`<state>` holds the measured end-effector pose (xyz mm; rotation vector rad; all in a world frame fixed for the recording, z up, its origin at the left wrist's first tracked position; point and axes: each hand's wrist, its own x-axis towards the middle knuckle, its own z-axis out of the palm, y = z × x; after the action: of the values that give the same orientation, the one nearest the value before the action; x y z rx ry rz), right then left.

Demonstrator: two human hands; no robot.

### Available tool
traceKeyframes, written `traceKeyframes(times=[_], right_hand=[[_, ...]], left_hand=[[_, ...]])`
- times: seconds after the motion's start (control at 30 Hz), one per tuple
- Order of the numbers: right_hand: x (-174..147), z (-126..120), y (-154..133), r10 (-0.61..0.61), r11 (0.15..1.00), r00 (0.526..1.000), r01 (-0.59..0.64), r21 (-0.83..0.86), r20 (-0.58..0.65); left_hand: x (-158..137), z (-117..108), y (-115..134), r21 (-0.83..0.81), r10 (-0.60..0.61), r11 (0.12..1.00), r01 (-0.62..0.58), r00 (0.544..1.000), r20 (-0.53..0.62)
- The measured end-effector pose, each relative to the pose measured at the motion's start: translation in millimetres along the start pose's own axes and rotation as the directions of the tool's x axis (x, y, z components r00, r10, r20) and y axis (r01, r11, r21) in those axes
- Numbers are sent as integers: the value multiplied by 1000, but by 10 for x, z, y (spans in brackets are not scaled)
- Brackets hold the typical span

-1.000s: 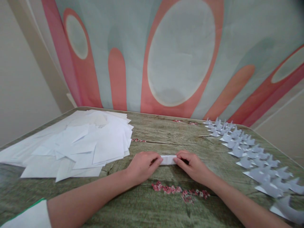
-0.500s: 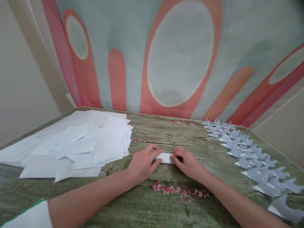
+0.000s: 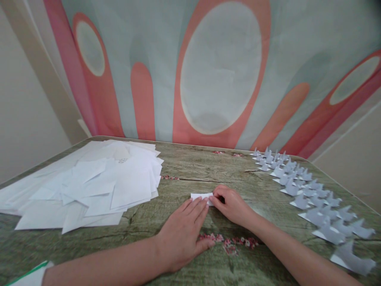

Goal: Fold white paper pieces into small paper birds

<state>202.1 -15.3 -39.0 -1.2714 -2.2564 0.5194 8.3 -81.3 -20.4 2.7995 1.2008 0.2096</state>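
A small folded strip of white paper [image 3: 200, 196] lies on the table between my hands. My left hand [image 3: 183, 232] is stretched out flat, its fingertips pressing on the strip's near edge and its thumb spread toward me. At the strip's right end, my right hand [image 3: 228, 201] pinches the paper between thumb and fingers. The strip's near side is partly covered by my left fingertips.
A wide, loose pile of white paper sheets [image 3: 131, 186] covers the table's left side. Along the right edge stand several rows of folded white paper birds [image 3: 315, 216]. The wood-patterned table [image 3: 190, 163] meets a painted backdrop [image 3: 162, 91].
My left hand has let go of the strip's left end, opened out and now lies flat on its near edge. My right hand keeps its pinch. The view has shifted slightly.
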Motion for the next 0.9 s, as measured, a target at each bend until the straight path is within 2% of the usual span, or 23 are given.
traceKeyframes(times=[0.2,0.27,0.4,0.9], right_hand=[[-19,-11,0,57,998,998,-57,-6,-39],[-28,-11,1,44,999,998,-43,25,-45],[-34,0,6,-13,999,1000,13,52,-3],[-6,-5,7,35,992,998,-40,116,45]], left_hand=[[-7,-22,-25,-51,5,999,-4,999,33],[-11,-22,-30,-59,11,998,-9,999,43],[-5,-27,-37,-57,17,998,-14,998,61],[4,-26,-37,-98,20,995,-14,998,64]])
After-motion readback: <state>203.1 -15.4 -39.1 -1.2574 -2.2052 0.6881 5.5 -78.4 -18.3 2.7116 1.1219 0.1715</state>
